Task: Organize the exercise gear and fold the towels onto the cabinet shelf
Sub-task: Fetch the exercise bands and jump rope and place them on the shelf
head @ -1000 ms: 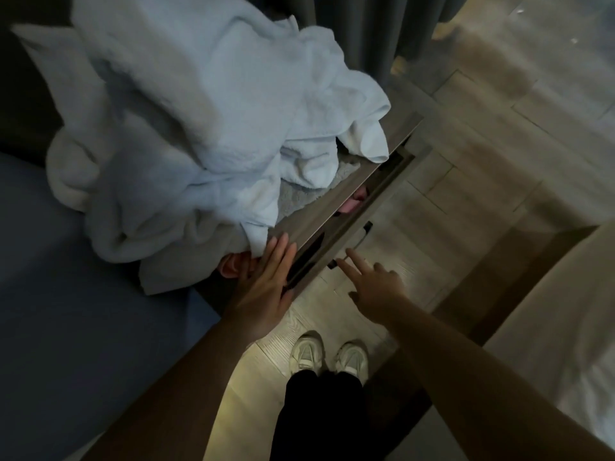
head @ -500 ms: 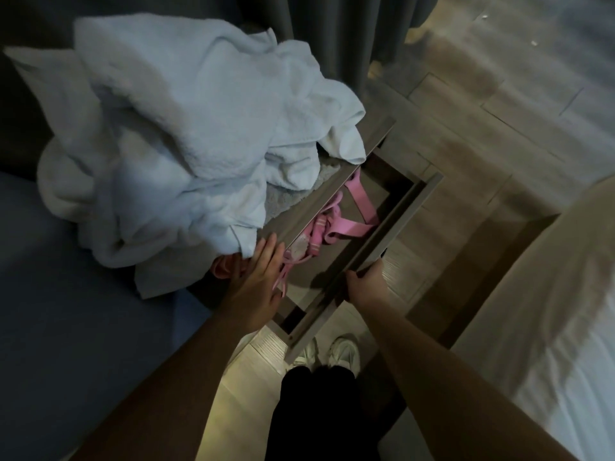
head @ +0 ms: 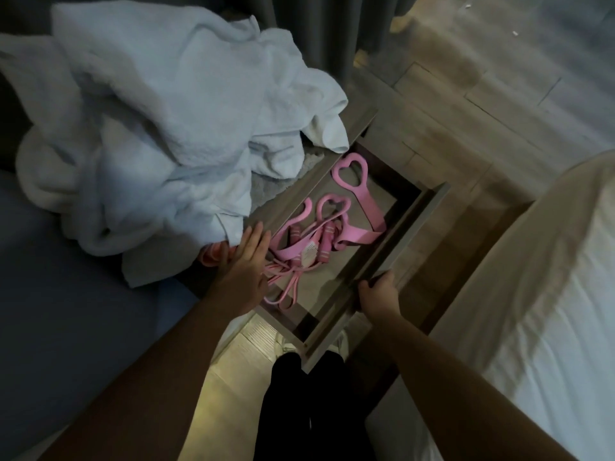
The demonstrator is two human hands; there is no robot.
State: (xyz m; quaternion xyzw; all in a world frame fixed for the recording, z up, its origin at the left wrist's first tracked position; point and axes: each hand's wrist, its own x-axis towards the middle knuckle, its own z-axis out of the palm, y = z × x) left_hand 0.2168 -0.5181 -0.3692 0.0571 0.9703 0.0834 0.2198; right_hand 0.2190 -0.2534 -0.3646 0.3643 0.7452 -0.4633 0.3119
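Observation:
A heap of white towels lies crumpled on top of a low grey cabinet. Its drawer stands pulled out wide. Inside lies pink exercise gear: heart-shaped handles, a wide band and a tangled skipping rope. My left hand rests flat with straight fingers on the cabinet's front edge, beside the towels. Another pink piece peeks out under the towels next to that hand. My right hand grips the drawer's front panel.
A bed with a blue sheet lies to the left, and a bed with white linen to the right. Grey curtains hang behind the cabinet. My legs and white shoes stand on the wooden floor below the drawer.
My right hand reached the drawer front, took hold and pulled the drawer from nearly shut to wide out, uncovering the pink gear. My left hand stayed on the cabinet edge.

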